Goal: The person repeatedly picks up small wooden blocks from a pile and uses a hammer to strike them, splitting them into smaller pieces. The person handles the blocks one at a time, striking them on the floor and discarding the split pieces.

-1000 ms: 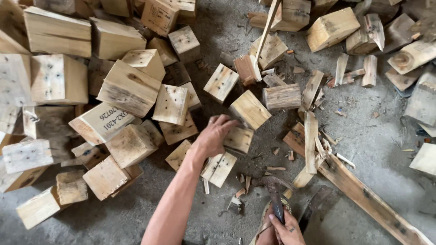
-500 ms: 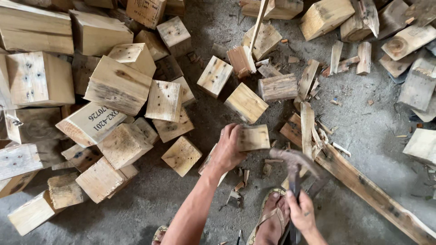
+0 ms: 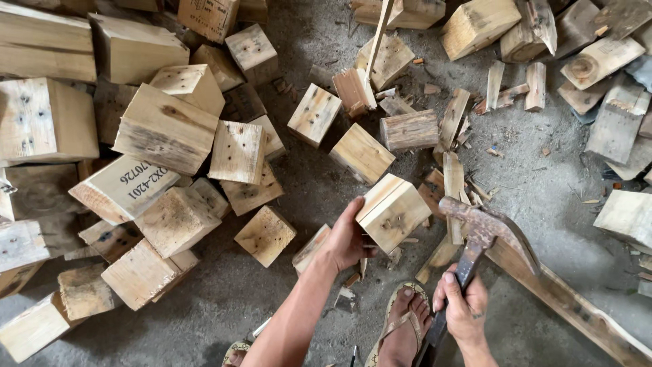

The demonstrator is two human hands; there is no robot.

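Above the concrete floor, left hand fingers wrap a pale wood block, lifted and tilted. Right hand fingers close tight round a rusty hammer, head just beside the block. Sandalled foot below; more blocks piled left.

You have no packages, signs or screens here; only one pale wooden block, left of centre, bears dark stencilled marking on its face.
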